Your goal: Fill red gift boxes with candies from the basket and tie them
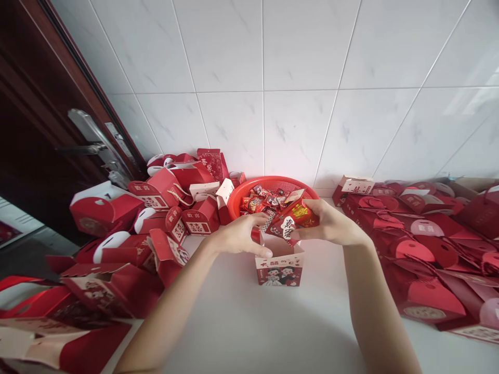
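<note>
My right hand [337, 223] is grasping a bundle of wrapped packets [300, 213], pinching it between the thumb below and the fingers above, and I am holding it over the open box [278, 275]. That box is standing upright on the tabletop [249, 327] in front of me, its mouth facing up and its printed couple facing my side. My left hand [238, 234] is curving loosely at the left of the mouth, the thumb lying at the rim; I cannot tell whether it is really gripping the card or only resting there, since the packets and the fingers are covering that edge.

To be doing this well, I should be steadying the box by its rim without squeezing, because thin card is probably creasing easily. The packets are spreading wider than a loose handful of sweets, so I am better off gathering them together and tilting one narrow end toward the mouth than pressing them in flat. Their corners are likely to be catching on the raised edges, so a gentle left thumb is being useful in spreading the opening. The red basket [280, 180] of sweets is sitting just behind, and other red boxes [200, 215] are crowding both sides, so I should be minding my forearms.
</note>
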Demonstrator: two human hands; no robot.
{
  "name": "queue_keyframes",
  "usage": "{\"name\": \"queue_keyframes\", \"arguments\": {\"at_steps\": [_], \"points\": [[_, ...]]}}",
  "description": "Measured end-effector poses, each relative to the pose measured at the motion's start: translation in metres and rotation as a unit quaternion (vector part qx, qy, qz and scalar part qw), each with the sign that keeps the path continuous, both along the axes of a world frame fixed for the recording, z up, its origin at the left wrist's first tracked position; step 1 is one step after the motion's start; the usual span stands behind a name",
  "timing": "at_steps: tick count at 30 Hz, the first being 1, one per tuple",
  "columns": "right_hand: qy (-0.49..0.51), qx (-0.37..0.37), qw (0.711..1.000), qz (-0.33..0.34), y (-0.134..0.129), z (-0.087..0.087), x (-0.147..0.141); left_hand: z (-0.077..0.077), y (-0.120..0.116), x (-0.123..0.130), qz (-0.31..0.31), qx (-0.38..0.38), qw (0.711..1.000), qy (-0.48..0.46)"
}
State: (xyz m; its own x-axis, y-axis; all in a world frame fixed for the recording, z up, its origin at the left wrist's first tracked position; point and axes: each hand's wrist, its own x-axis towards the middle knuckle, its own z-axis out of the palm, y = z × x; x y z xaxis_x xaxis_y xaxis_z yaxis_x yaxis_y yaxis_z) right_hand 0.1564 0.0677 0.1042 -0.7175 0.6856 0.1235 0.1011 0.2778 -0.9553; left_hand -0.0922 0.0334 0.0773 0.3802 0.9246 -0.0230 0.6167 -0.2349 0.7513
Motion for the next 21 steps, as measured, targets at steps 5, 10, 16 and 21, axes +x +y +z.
{"name": "queue_keyframes", "arguments": {"at_steps": [5,10,16,21], "points": [[-0.050,0.069,0.996,-0.015,0.003,0.000,0.000,0.000,0.004,-0.001,0.004,-0.006,0.999,0.046],[-0.111,0.157,0.981,-0.015,0.001,-0.002,-0.002,-0.005,0.002,-0.002,-0.016,0.011,0.999,0.028],[-0.105,0.194,0.974,-0.056,-0.004,-0.002,-0.003,-0.005,-0.001,0.001,-0.019,0.022,0.999,0.017],[-0.149,0.185,0.971,-0.020,-0.007,-0.004,-0.010,-0.007,0.000,-0.001,-0.028,0.027,0.999,0.022]]}}
